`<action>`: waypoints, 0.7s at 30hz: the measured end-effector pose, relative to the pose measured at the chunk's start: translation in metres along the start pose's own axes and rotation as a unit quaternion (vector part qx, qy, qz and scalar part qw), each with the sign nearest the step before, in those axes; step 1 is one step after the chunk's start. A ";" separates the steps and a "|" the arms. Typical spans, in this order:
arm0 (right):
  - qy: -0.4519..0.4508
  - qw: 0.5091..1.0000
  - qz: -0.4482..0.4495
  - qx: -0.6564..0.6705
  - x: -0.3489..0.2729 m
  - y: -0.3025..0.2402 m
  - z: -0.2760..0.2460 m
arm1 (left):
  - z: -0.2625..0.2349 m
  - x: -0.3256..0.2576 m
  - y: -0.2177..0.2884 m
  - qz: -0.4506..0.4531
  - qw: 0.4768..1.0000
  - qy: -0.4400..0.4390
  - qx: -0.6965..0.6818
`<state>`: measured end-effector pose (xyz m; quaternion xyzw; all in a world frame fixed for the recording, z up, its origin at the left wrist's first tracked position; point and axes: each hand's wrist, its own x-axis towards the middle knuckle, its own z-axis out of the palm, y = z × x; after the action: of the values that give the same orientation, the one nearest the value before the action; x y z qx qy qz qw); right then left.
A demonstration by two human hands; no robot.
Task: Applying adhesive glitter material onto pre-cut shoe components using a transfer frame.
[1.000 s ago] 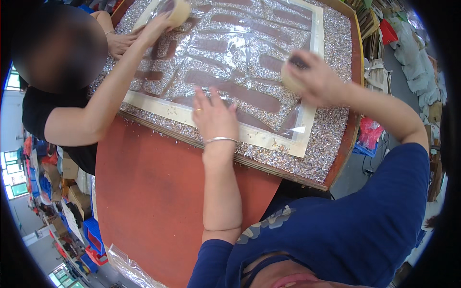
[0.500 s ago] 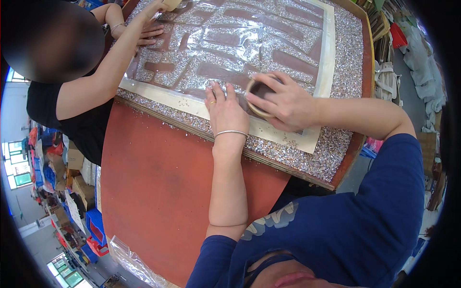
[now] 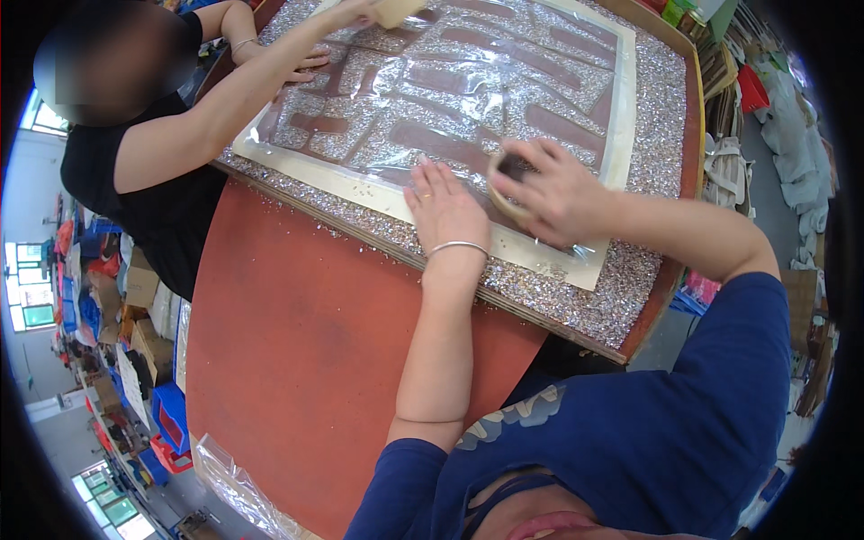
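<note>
Broadly, a red table (image 3: 306, 360) fills the near left, with a glitter-strewn board (image 3: 648, 99) on its far right side. Clear film (image 3: 468, 99) covers the board. Left hand (image 3: 445, 211) lies flat on the film, fingers spread; right hand (image 3: 558, 193) just beside it clasps a round tan block (image 3: 504, 184).

My left hand (image 3: 447, 209) lies flat on the clear plastic film (image 3: 468, 81), just beside my right hand (image 3: 553, 191), which grips a round tan block (image 3: 501, 183) pressed onto it. Glittery grit (image 3: 630, 279) lies under both. Beyond my fingers, a co-worker's hand (image 3: 355, 11) presses another tan block (image 3: 396, 9).
</note>
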<state>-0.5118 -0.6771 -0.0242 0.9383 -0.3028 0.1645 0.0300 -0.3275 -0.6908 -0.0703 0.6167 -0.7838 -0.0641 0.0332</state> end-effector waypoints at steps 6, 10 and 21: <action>0.080 0.995 -0.037 -0.047 0.113 0.063 0.053 | -0.007 -0.031 0.054 0.041 0.998 -0.040 0.026; 0.153 0.986 -0.062 -0.030 0.183 0.047 0.091 | -0.002 -0.029 0.050 0.058 0.998 -0.030 -0.004; 0.087 0.986 0.143 -0.012 0.073 0.088 0.046 | -0.005 -0.032 0.046 0.043 0.994 -0.047 -0.090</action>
<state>-0.4935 -0.7963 -0.0480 0.8668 -0.4325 0.2444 0.0436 -0.3638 -0.6493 -0.0583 0.5731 -0.8015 -0.1619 0.0542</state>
